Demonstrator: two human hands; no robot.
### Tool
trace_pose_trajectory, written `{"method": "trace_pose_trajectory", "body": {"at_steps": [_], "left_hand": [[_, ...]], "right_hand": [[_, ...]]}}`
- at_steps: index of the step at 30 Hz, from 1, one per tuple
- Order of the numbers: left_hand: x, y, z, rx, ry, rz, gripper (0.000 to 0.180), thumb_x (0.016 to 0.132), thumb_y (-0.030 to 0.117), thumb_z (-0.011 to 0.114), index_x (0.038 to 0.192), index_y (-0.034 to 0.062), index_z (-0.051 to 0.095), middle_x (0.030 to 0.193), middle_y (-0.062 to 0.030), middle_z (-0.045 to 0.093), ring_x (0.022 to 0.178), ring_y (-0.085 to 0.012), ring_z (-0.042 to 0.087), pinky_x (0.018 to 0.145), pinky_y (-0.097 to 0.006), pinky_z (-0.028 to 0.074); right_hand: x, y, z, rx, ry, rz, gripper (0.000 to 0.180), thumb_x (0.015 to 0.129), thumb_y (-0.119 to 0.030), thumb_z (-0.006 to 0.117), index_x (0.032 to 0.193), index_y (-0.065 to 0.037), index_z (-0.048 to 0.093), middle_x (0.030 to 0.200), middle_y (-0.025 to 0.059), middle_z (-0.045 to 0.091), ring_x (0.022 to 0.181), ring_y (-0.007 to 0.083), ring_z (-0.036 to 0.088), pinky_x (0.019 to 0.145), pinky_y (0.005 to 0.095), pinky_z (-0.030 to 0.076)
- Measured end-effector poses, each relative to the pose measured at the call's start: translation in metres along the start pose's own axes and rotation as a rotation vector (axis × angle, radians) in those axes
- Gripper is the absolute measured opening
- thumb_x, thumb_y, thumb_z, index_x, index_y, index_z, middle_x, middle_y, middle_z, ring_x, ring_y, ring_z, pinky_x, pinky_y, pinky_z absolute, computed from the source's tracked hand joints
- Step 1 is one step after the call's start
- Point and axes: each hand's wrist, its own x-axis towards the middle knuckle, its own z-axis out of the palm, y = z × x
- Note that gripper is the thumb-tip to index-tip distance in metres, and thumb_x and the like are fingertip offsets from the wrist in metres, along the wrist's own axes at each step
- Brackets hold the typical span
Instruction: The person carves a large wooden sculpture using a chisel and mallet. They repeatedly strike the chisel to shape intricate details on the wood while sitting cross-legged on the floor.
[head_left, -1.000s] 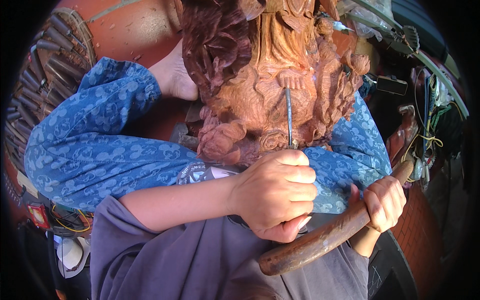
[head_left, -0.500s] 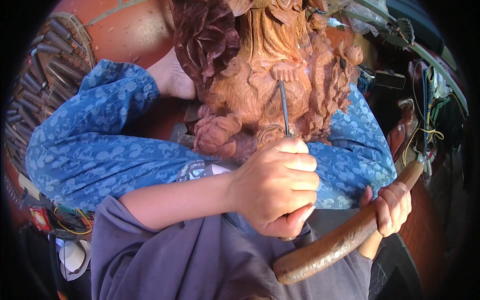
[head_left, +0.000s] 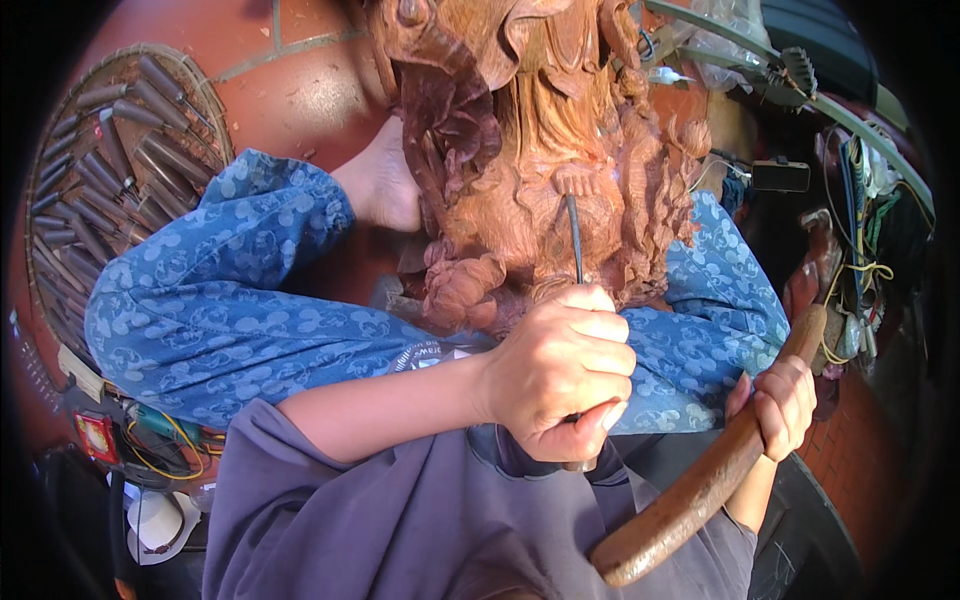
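Observation:
A large reddish-brown wood carving [head_left: 510, 220], with folds and flower-like shapes, stands between my legs. My left hand [head_left: 565, 375] is closed round the handle of a carving chisel [head_left: 575, 240], its thin metal shank pointing away from me. The chisel's tip meets the carving just below a small row of carved toes or fingers. Most of the handle is hidden in my fist; its butt shows below. My right hand [head_left: 782, 408] grips a long, slightly curved wooden club [head_left: 690, 490] around its upper part. The club slants over my lap, its thick end low and apart from the chisel.
At the left, a round basket [head_left: 193, 74] holds many dark-handled carving tools. A phone [head_left: 780, 177] and a yellow cord [head_left: 872, 270] are at the right, near a curved metal frame [head_left: 850, 115]. My bare foot [head_left: 385, 180] rests beside the carving. A white hat [head_left: 155, 520] lies lower left.
The whole view has shifted, showing more of the basket. The club slants more steeply, its lower end further right. The chisel stays against the same spot on the carving.

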Motion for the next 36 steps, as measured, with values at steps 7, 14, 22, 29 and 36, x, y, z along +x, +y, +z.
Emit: {"method": "trace_pose_trajectory", "body": {"at_steps": [7, 14, 22, 29, 36], "left_hand": [[-0.002, 0.0, 0.002, 0.015, 0.022, -0.007, 0.009, 0.056, 0.014, 0.055, 0.053, 0.0072, 0.05, 0.055, -0.0035, 0.044, 0.051, -0.0213, 0.044, 0.063, -0.034, 0.035], [0.0, -0.001, 0.002, 0.017, 0.025, -0.01, 0.009, 0.055, 0.014, 0.056, 0.054, 0.0062, 0.053, 0.055, -0.0038, 0.045, 0.052, -0.0212, 0.045, 0.062, -0.034, 0.036], [0.003, -0.001, -0.001, 0.167, 0.017, 0.016, 0.011, 0.057, 0.017, 0.057, 0.054, 0.0083, 0.051, 0.057, -0.002, 0.045, 0.052, -0.0195, 0.045, 0.06, -0.034, 0.036], [-0.001, 0.008, 0.008, 0.15, -0.019, 0.037, 0.017, 0.063, 0.023, 0.056, 0.055, 0.0108, 0.048, 0.057, -0.002, 0.041, 0.053, -0.0201, 0.042, 0.058, -0.034, 0.037], [-0.001, 0.002, 0.006, 0.084, -0.074, 0.008, 0.016, 0.06, 0.023, 0.056, 0.056, 0.0094, 0.049, 0.057, -0.0028, 0.041, 0.052, -0.0205, 0.042, 0.057, -0.034, 0.036]], "right_hand": [[0.002, 0.01, 0.004, -0.064, -0.041, -0.057, 0.022, 0.072, 0.005, 0.074, 0.08, 0.0, 0.054, 0.065, 0.0125, 0.056, 0.056, 0.0275, 0.057, 0.053, 0.0378, 0.049], [0.003, 0.019, 0.006, -0.09, -0.072, -0.035, 0.029, 0.067, 0.006, 0.077, 0.083, -0.002, 0.053, 0.068, 0.0104, 0.057, 0.058, 0.0258, 0.058, 0.052, 0.0375, 0.05], [0.01, 0.014, 0.019, -0.143, -0.124, 0.098, 0.027, 0.071, 0.002, 0.077, 0.079, -0.003, 0.051, 0.062, 0.0092, 0.054, 0.053, 0.0239, 0.055, 0.049, 0.0353, 0.047], [0.008, 0.013, 0.018, -0.081, -0.026, 0.132, 0.03, 0.071, -0.005, 0.082, 0.078, -0.003, 0.053, 0.059, 0.0081, 0.053, 0.051, 0.0238, 0.054, 0.049, 0.0345, 0.047], [0.014, 0.006, 0.024, -0.064, -0.044, 0.126, 0.031, 0.07, -0.006, 0.083, 0.075, -0.002, 0.053, 0.059, 0.0071, 0.052, 0.05, 0.0226, 0.054, 0.047, 0.0328, 0.047]]}}
